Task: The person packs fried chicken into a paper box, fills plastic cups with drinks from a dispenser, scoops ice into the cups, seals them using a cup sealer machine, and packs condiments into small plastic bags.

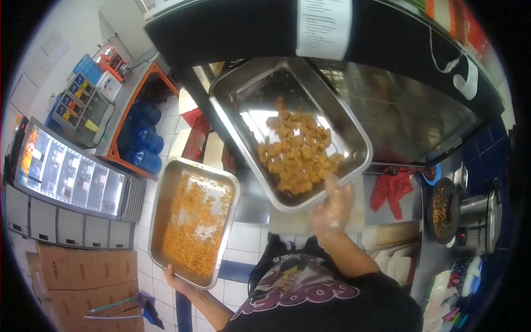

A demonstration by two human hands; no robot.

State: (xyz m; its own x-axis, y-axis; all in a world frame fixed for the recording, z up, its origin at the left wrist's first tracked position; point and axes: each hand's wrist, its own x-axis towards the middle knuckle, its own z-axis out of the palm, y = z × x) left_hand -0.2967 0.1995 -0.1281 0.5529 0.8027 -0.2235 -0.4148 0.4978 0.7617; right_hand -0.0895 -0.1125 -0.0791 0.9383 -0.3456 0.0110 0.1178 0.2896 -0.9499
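My left hand (pixel 176 278) grips the near edge of a deep metal tray (pixel 232 207), held out over the floor at the left. Loose orange crumbs (pixel 191 243) cover much of its bottom. My right hand (pixel 333 207) is closed on the near right rim of a larger metal tray (pixel 251 157), its fingertips over the edge. Golden-brown fried pieces (pixel 298 146) lie heaped toward the near side of that tray. Its far end reaches into the opening of a dark-framed glass case (pixel 398 116). The two trays are apart, or nearly touching; I cannot tell which.
A red cloth (pixel 392 192) hangs on the counter at right, beside a dark bowl of browned bits (pixel 441 213) and a steel cooker (pixel 477 227). A lit display fridge (pixel 72 169), blue water bottles (pixel 145 141) and stacked cartons (pixel 88 276) stand at left.
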